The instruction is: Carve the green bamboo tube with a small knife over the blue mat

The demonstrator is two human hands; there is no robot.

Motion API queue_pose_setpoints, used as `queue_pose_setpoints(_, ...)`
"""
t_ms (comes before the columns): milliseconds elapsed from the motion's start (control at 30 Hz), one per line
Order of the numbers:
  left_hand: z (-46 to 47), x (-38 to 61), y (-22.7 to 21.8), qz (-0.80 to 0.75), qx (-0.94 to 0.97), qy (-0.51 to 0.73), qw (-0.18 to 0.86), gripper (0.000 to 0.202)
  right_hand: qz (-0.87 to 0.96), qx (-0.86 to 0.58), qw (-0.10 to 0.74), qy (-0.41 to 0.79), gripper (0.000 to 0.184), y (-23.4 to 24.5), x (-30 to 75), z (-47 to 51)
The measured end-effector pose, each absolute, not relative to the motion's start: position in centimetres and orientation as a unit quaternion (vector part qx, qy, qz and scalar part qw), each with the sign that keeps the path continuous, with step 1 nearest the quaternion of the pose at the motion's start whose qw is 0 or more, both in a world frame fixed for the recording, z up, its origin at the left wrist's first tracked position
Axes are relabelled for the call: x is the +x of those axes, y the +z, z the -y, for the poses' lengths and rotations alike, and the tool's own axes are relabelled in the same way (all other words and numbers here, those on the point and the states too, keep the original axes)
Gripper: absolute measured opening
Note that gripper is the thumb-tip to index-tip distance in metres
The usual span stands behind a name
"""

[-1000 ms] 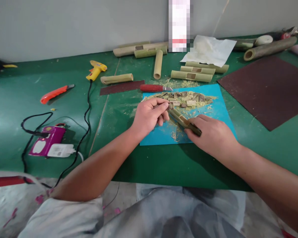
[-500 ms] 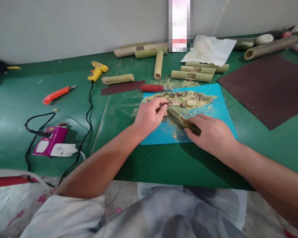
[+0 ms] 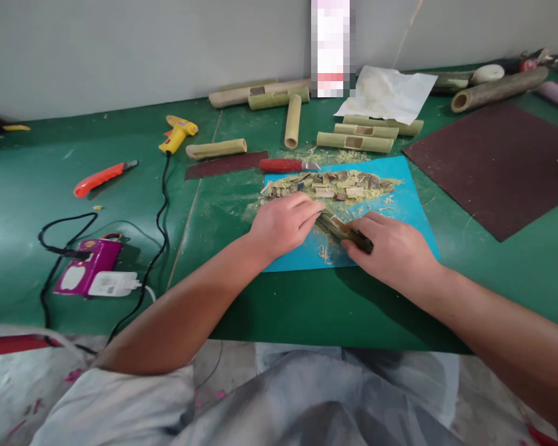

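A short green bamboo tube (image 3: 338,227) lies slanted on the blue mat (image 3: 407,204). My right hand (image 3: 393,251) is closed on its near end and holds it down. My left hand (image 3: 283,223) is closed at its far end, fingers pinched on a thin tool that I cannot make out. Just beyond the hands, a heap of bamboo chips and shavings (image 3: 335,184) covers the far part of the mat.
Red-handled knife (image 3: 283,165) and sandpaper strip (image 3: 225,164) lie behind the mat. Several cut bamboo tubes (image 3: 353,142) and a white sheet (image 3: 385,93) sit further back. Yellow glue gun (image 3: 177,133), orange cutter (image 3: 102,178), purple device with cables (image 3: 87,272) at left. Brown sheet (image 3: 497,161) at right.
My left hand has slid down along the tube toward my right hand and now covers its far end. The right hand has stayed put.
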State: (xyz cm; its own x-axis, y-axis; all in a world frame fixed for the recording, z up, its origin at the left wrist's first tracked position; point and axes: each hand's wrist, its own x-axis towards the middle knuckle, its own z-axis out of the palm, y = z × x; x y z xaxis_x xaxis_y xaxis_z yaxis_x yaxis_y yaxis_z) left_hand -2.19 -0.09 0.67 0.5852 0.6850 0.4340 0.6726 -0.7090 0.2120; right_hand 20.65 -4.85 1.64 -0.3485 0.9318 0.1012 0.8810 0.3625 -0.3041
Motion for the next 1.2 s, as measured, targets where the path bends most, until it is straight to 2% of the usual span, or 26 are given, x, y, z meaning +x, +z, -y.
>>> queue_pose_setpoints(367, -0.2, -2.3, -0.1, -0.381, 0.878, 0.285, 0.049, 0.024, 0.812, -0.559, 0.130, 0.105, 0.021, 1.9, 20.7, 4.9)
queue_pose_setpoints(567, 0.2, -1.7, -0.5, -0.340, 0.903, 0.255, 0.070, 0.030, 0.810, -0.562, 0.121, 0.118, 0.021, 2.0, 20.7, 4.7)
queue_pose_setpoints(1000, 0.2, -1.6, -0.7, -0.367, 0.887, 0.277, 0.033, 0.033, 0.818, -0.542, 0.137, 0.139, 0.026, 1.7, 21.1, 4.6)
queue_pose_setpoints(1200, 0.7, -1.5, -0.8, -0.359, 0.893, 0.262, 0.069, 0.036, 0.829, -0.541, 0.135, 0.053, 0.026, 1.7, 21.0, 5.1)
